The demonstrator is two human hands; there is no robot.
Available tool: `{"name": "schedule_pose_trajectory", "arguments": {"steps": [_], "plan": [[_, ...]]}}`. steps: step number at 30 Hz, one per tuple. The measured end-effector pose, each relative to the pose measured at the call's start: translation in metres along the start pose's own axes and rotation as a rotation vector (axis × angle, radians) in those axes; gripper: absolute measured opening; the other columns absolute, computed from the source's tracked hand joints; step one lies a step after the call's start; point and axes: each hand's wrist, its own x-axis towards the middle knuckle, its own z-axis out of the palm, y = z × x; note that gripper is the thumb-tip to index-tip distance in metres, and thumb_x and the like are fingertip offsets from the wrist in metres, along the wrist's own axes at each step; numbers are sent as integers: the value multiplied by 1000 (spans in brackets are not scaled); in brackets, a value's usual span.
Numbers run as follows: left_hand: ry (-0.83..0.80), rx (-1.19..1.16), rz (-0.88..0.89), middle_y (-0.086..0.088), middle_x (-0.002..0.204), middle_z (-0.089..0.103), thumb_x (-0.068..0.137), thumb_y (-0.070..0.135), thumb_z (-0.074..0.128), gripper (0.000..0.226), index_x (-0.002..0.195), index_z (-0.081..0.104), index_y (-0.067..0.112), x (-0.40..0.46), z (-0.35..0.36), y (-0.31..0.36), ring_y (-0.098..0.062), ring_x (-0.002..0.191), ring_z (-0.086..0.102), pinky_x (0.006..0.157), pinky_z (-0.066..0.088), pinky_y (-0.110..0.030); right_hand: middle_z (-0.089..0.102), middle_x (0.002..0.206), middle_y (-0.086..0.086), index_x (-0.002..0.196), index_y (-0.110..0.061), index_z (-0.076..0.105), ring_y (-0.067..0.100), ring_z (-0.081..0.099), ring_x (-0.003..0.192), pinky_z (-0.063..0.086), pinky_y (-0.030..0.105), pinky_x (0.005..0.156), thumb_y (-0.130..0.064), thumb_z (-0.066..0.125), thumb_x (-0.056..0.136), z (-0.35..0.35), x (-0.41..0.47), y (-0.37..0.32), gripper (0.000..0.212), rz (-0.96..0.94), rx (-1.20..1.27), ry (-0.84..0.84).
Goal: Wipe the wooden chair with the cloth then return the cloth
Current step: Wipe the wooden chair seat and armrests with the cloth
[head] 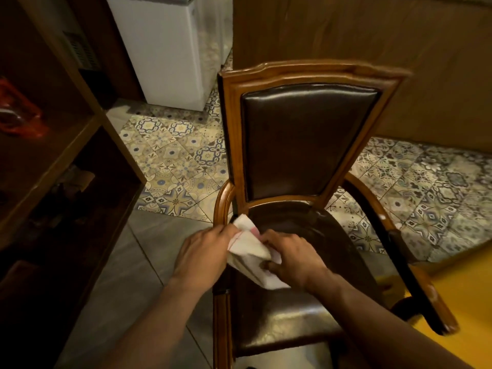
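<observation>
Head view: both hands' grip holds cloth (pixel 250 251) (chair (pixel 306 145) front cropped).

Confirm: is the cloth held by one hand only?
No, both the left hand and right hand hold the cloth over the chair's left side.

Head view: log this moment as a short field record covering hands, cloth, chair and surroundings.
left hand: grips the cloth's left side
right hand: grips the cloth's right side
cloth: white, folded, over the chair's left seat edge
chair: wooden frame, dark padded seat and back, two armrests
floor: patterned tiles
shelf unit: left of chair
</observation>
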Motion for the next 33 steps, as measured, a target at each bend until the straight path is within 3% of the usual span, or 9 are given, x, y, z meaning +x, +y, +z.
{"name": "schedule_pose_trajectory", "arguments": {"steps": [4, 10, 13, 17, 22, 26, 29, 33], "plan": [[26, 104, 74, 1, 95, 72, 83, 9, 68, 47, 116, 45, 33, 14, -44, 11, -24, 79, 69, 61, 52, -37, 63, 103, -3, 104, -29, 58, 26, 63, 91, 49, 38, 70, -23, 61, 85, -31, -20, 0, 20, 74, -26, 172], [3, 183, 138, 6, 99, 72, 87, 17, 69, 39, 116, 49, 33, 19, -87, 45, -18, 82, 69, 67, 57, -37, 58, 102, 2, 104, -21, 57, 26, 59, 86, 48, 39, 67, -24, 59, 85, -78, -53, -17, 19, 105, -101, 370], [20, 176, 196, 5, 91, 72, 85, 19, 71, 36, 112, 50, 33, 20, -102, 71, -19, 75, 70, 57, 46, -32, 58, 104, 6, 104, -19, 56, 29, 59, 87, 45, 38, 67, -22, 58, 84, -90, -77, -17, 20, 151, -110, 403], [19, 179, 314, 8, 101, 71, 88, 19, 66, 34, 115, 50, 33, 19, -124, 110, -17, 87, 69, 63, 44, -30, 58, 104, 4, 101, -21, 53, 30, 61, 84, 44, 37, 64, -20, 58, 84, -99, -117, -13, 18, 244, -75, 465], [6, 165, 425, 7, 108, 69, 92, 20, 57, 36, 124, 45, 31, 11, -138, 155, -21, 95, 68, 73, 54, -38, 55, 107, 0, 113, -27, 49, 26, 58, 86, 44, 36, 62, -21, 58, 78, -106, -167, -12, 37, 333, -71, 522], [25, 174, 513, 6, 114, 68, 92, 23, 61, 41, 128, 43, 34, 9, -141, 193, -19, 103, 67, 79, 54, -37, 52, 119, -2, 133, -30, 39, 23, 56, 96, 43, 34, 66, -40, 62, 78, -108, -201, -19, 60, 332, -64, 581], [31, 150, 584, 6, 111, 70, 91, 23, 61, 39, 122, 42, 36, 8, -138, 219, -20, 101, 68, 77, 53, -38, 54, 122, -1, 138, -29, 38, 21, 55, 102, 48, 38, 76, -50, 62, 81, -111, -217, -24, 65, 334, -29, 650], [12, 92, 663, 7, 108, 72, 87, 21, 66, 39, 115, 44, 38, 12, -127, 248, -22, 96, 71, 73, 54, -39, 62, 116, 4, 134, -21, 47, 26, 59, 96, 48, 40, 71, -26, 63, 86, -114, -228, -17, 51, 360, -35, 796]]}}
